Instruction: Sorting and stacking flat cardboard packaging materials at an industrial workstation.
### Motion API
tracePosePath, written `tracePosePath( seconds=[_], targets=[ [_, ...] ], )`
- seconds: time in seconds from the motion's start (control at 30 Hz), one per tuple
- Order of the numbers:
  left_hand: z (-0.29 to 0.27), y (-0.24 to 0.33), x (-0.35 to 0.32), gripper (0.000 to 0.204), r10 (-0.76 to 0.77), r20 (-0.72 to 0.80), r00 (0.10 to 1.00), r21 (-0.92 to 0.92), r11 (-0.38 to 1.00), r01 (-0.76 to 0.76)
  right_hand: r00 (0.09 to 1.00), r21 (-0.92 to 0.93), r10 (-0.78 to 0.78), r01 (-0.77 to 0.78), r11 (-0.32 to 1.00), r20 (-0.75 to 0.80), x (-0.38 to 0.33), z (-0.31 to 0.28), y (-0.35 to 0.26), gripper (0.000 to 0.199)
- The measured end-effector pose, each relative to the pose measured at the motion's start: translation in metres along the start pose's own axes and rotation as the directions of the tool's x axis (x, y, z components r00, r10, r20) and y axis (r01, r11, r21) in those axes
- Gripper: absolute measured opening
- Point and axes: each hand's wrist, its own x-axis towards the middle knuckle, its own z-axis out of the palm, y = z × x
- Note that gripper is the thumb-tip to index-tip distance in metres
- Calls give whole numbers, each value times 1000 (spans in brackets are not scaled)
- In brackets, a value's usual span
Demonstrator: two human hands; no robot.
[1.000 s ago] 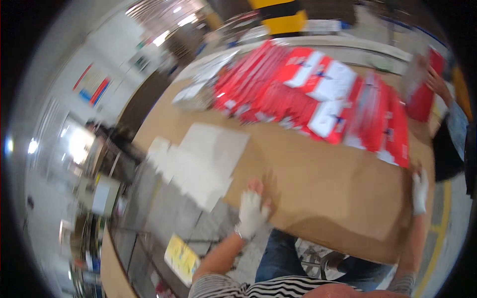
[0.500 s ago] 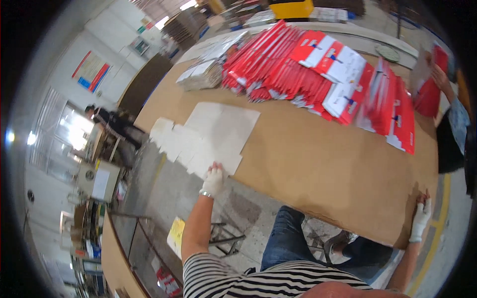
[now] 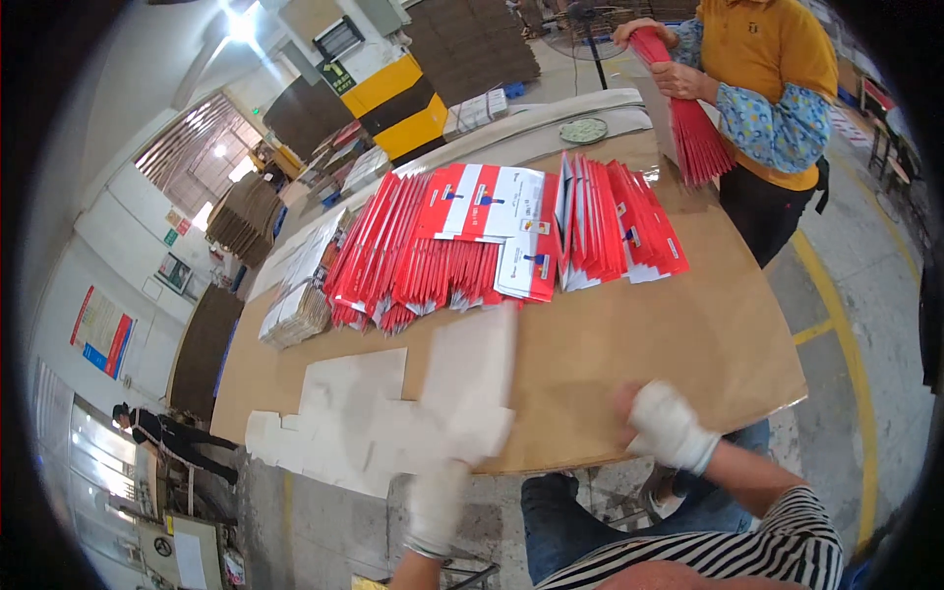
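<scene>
Gripped in the gloved left hand (image 3: 440, 501), a flat white die-cut cardboard blank (image 3: 472, 379) is lifting off the near edge of the brown table (image 3: 678, 334), blurred with motion and tilted up from the stack of white blanks (image 3: 344, 433) that lies at the table's near left corner. Half a second ago that hand was only reaching down onto the stack; now one sheet has come away from the pile and swung toward the table's middle, so a single blank appears to have been picked off for handling. The gloved right hand (image 3: 669, 428) has moved in from the far right edge and rests on the table's near edge, fingers curled; whether it pinches anything I cannot tell. Fanned red-and-white folded cartons (image 3: 492, 246) cover the table's far side, where a co-worker (image 3: 757, 98) holds a red bundle.
</scene>
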Motion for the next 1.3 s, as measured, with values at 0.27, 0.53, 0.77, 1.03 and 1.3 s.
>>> tracePosePath(
  seconds=[0.27,0.53,0.77,1.03,1.3],
  targets=[
    [16,116,-16,43,437,-28,899,-446,799,-403,889,156,-456,457,875,-48,-35,49,-38,25],
    [70,71,40,74,483,-65,873,-173,856,-487,982,424,-92,155,892,-164,-119,-49,57,18],
    [77,108,75,51,592,-161,789,-402,691,-601,958,677,225,-46,734,-180,-185,-51,101,13],
    [95,155,98,32,261,-66,963,-736,639,-224,754,285,476,-384,878,-452,-216,-1,113,36],
    [82,204,112,28,522,-482,704,-458,534,-710,504,861,816,-241,448,-284,-226,35,122,67]
  ],
)
